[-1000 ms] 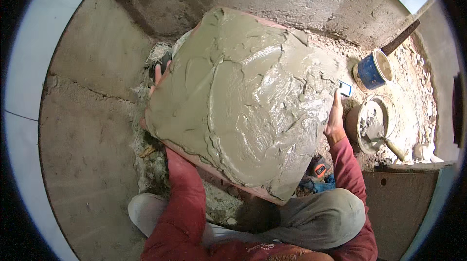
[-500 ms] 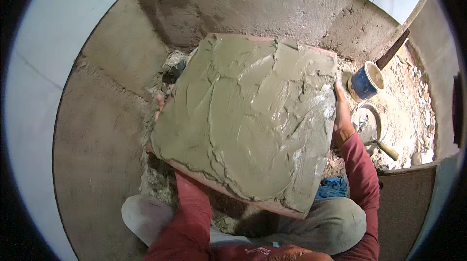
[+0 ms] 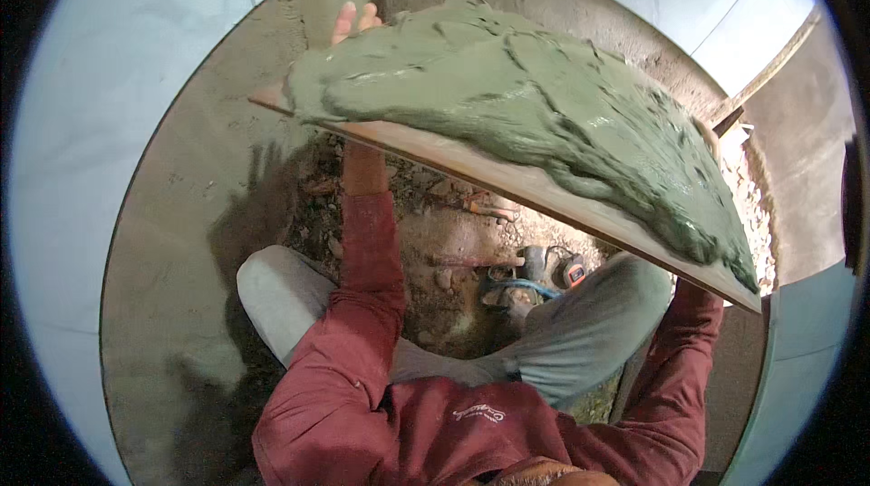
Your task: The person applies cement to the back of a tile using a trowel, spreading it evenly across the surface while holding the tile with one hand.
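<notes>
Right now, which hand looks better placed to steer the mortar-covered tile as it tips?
Probably the left hand: its fingers show over the raised far edge of the tile. The right hand is hidden behind the tile's low end.

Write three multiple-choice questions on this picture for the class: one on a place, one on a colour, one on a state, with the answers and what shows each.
1. Where do the left hand's fingertips show?
A. Above the tile's far edge
B. On the floor
C. On the knee

2. What colour are the sleeves?
A. Blue
B. Dark red
C. White

3. How is the tile held?
A. Flat on the floor
B. Raised and tilted, mortar side up
C. Leaning on the wall

Answers:
1 A: the left hand pokes up behind the tile.
2 B: the sleeves are dark red.
3 B: the tile is off the floor, sloping down to the right, with grey-green mortar on top.
</notes>
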Demonstrator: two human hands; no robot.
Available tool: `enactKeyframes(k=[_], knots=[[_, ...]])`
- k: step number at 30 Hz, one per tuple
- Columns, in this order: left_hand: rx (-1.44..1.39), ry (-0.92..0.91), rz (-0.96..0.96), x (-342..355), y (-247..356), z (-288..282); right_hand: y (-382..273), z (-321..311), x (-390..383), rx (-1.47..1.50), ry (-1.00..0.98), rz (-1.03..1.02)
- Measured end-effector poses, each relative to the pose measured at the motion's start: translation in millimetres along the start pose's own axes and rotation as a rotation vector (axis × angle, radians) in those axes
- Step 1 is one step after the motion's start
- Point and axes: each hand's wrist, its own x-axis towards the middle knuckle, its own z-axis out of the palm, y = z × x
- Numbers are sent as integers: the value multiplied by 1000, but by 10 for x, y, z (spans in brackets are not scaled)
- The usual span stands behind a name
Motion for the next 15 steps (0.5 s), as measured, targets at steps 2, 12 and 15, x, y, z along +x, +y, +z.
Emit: enactKeyframes(k=[2, 12, 15], knots=[[-418, -209, 25, -42, -173, 304, -437, -147, -380, -117, 44, -74], [267, -424, 435, -161, 233, 587, -176, -346, -727, -290, 41, -118], [500, -283, 606, -222, 250, 673, -52, -316, -599, -419, -33, -113]])
